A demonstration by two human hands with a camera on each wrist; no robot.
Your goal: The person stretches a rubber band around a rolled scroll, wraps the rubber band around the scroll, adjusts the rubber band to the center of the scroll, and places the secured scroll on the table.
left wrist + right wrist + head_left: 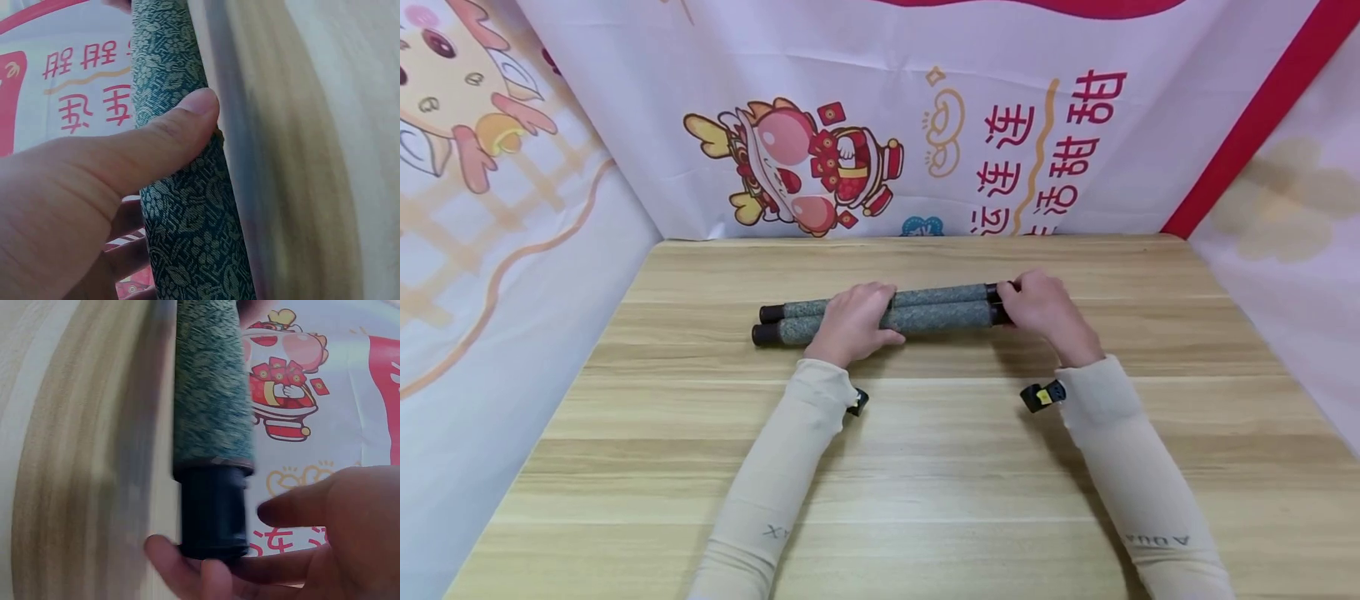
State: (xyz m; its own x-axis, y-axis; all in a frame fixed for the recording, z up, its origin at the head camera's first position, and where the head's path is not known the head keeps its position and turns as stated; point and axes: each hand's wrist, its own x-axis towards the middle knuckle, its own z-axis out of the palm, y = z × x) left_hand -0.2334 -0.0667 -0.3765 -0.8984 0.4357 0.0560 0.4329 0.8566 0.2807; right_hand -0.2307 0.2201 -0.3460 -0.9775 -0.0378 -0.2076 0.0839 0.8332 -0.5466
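Observation:
Two rolled scrolls lie side by side in the head view, a rear one [943, 294] and a front one [942, 317], covered in green patterned brocade with black end knobs [766, 334]. My left hand [856, 321] grips the pair left of their middle. In the left wrist view its thumb [169, 137] presses along the near brocade roll [194, 219], fingers behind. At the right ends is my right hand [1043, 310], partly covering the knobs. The right wrist view shows its fingers [215, 581] curled round the bottom of a black knob [212, 509], thumb beside it.
The scrolls are over a light wood-grain table [925, 467], towards its back edge. Behind it hangs a white printed cloth [865, 50] with a cartoon figure and red characters. More printed cloth [550, 250] closes in the left and right sides.

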